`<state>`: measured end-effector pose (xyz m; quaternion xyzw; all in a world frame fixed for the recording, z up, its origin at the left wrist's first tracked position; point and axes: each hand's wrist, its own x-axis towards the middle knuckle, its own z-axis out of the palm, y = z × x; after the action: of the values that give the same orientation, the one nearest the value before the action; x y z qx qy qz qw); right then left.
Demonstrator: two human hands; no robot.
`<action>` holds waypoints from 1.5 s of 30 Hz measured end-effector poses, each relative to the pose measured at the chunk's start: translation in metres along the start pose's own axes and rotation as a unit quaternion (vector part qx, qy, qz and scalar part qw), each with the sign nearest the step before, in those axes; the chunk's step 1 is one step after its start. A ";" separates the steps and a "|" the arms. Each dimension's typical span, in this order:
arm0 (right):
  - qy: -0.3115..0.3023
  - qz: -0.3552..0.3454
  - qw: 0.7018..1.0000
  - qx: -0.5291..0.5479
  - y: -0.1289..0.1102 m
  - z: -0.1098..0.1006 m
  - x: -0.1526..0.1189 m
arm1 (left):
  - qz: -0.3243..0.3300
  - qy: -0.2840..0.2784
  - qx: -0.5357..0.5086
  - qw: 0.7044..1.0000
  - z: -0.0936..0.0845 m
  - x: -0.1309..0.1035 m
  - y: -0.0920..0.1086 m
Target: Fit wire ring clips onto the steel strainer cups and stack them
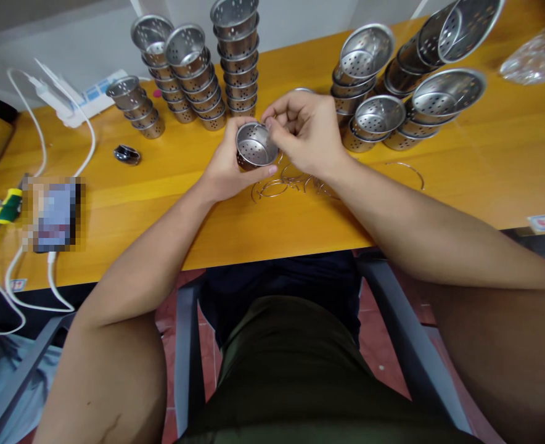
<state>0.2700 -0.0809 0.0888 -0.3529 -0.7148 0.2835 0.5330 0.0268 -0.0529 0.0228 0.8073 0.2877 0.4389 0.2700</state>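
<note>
One perforated metal cup [256,145] is tilted with its mouth toward me, above the middle of the table. Around its left side and lower rim wraps my left hand [230,161], thumb along the near edge. My right hand [306,131] is at the cup's right rim with thumb and forefinger pinched together; whatever is between them is too small to make out. Several thin wire rings [277,187] lie on the table just below and to the right of the cup, partly behind my right forearm.
Stacks of perforated cups stand at the back left [198,80] and back right [378,117]. A phone [56,216], white cables, a power strip [92,98] and a small black object [127,154] are at left. Clear plastic [534,58] lies far right on the yellow table [300,228].
</note>
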 end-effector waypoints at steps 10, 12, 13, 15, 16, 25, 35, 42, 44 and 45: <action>-0.018 0.019 1.000 -0.005 -0.012 0.003 -0.002 | -0.033 0.027 0.017 0.999 0.000 0.000 0.022; -0.073 0.012 0.997 0.020 -0.011 -0.007 0.001 | -0.035 0.016 0.008 0.999 -0.004 0.000 0.020; -0.106 0.007 0.994 0.038 -0.011 -0.012 0.002 | -0.038 0.012 0.002 0.999 -0.007 0.000 0.018; -0.161 -0.001 0.984 0.078 -0.010 -0.020 0.005 | -0.049 0.012 -0.010 0.999 -0.010 0.000 0.015; -0.177 0.000 0.980 0.095 -0.010 -0.023 0.005 | -0.053 0.011 -0.016 0.998 -0.012 0.000 0.013; -0.201 0.011 0.973 0.115 -0.011 -0.022 0.008 | 0.037 -0.021 -0.047 0.998 -0.020 0.000 -0.002; -0.186 0.041 0.977 0.101 -0.018 -0.018 -0.001 | -0.020 0.005 -0.006 1.000 -0.017 0.003 0.005; -0.200 0.034 0.973 0.113 -0.012 -0.016 0.001 | -0.030 0.007 -0.012 0.999 -0.019 0.003 0.012; -0.212 0.036 0.969 0.120 -0.007 -0.015 0.002 | -0.026 0.006 -0.012 1.000 -0.018 0.002 0.011; -0.215 0.036 0.969 0.120 -0.006 -0.015 0.002 | -0.025 0.005 -0.012 1.000 -0.018 0.002 0.009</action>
<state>0.2826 -0.0818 0.0986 -0.2428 -0.7605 0.4552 0.3943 0.0147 -0.0546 0.0388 0.7941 0.3039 0.4398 0.2891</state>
